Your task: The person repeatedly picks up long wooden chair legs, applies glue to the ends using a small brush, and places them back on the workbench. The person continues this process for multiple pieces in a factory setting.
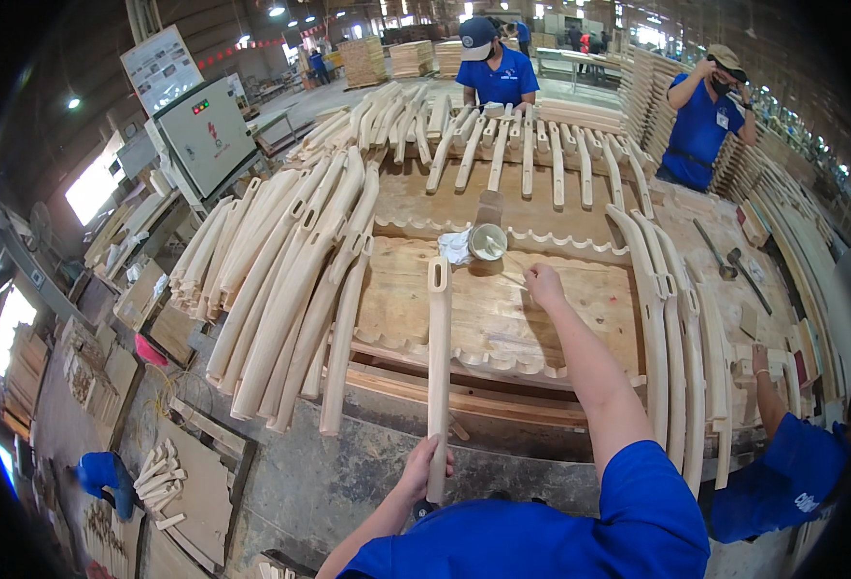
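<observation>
My left hand [425,471] grips the near end of a long pale wooden chair leg [438,357] that lies straight away from me on the workbench [502,318], its slotted end pointing at a small metal cup [488,241]. My right hand [544,286] reaches forward and holds a thin stick [512,279] just beside that cup. A crumpled white cloth [455,247] lies to the left of the cup.
A big pile of curved wooden legs [280,280] lies left of me; more legs [671,338] lie at the right and in a row [522,154] at the back. Two people in blue stand beyond the bench [496,72] [700,121]. A co-worker's arm [768,396] rests at the right.
</observation>
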Demonstrator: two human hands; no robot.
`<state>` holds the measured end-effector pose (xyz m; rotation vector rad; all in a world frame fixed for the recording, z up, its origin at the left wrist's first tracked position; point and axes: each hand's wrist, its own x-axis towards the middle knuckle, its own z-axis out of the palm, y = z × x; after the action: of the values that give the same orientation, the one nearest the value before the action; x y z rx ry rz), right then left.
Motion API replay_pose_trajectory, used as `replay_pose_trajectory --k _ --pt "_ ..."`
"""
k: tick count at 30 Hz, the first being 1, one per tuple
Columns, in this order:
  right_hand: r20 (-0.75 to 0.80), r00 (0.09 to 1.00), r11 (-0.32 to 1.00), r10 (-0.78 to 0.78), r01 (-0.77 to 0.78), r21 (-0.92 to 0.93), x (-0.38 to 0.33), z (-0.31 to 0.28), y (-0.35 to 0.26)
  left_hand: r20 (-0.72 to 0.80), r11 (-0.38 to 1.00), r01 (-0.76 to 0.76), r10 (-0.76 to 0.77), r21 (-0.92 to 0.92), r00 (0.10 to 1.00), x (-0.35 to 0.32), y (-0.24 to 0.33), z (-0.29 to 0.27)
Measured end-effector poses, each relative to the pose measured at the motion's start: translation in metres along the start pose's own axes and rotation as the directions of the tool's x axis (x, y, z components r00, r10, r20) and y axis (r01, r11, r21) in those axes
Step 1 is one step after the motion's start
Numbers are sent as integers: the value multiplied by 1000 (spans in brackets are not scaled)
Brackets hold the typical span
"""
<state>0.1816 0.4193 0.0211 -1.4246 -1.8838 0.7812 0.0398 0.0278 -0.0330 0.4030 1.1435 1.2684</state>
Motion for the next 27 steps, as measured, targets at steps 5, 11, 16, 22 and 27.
replay_pose_trajectory --k 5,11,16,22,27 --pt "-83 994 992 -77 68 -103 -4 2 -5 1 998 44 -44 37 999 -1 3 3" --pt "-112 992 995 -52 42 -88 -1 7 -10 5 999 34 -34 0 999 -2 3 3" --pt "-141 987 993 -74 61 -98 0 3 -3 50 1000 16 -17 18 999 1 3 3" --pt "-128 992 987 -5 -16 -163 -10 -1 -26 29 998 35 -36 48 999 -2 0 -1" --pt "-121 991 995 -60 51 -82 -11 -15 -23 23 991 36 -40 127 999 -6 -4 1"
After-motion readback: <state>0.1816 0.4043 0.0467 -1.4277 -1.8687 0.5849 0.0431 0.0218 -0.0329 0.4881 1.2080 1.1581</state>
